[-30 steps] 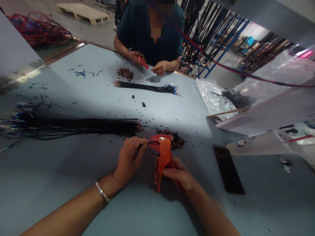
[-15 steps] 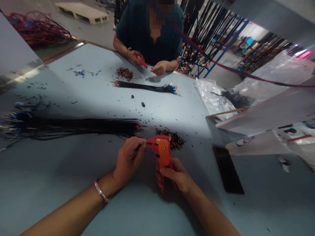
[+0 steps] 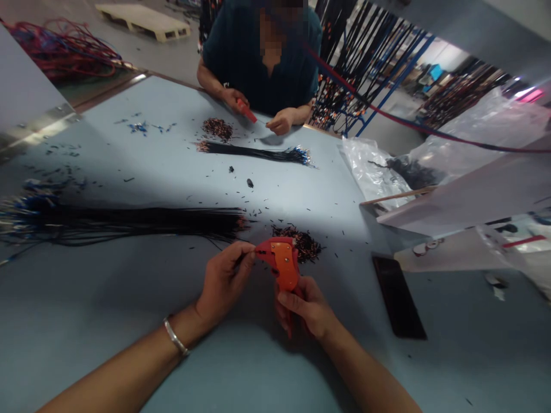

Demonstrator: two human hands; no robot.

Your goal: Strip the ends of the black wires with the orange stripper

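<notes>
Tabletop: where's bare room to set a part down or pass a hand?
Bare tabletop: left, between the large black wire bundle and left forearm; front, between left and right forearm. Right of the phone's near end: bare bar specks.
Crowded: scrap pile just beyond the stripper; loose bits past the bundle's left end.

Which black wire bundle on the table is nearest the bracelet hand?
The near bundle: its coppery ends lie just beyond the left hand. The far bundle lies by the co-worker.
</notes>
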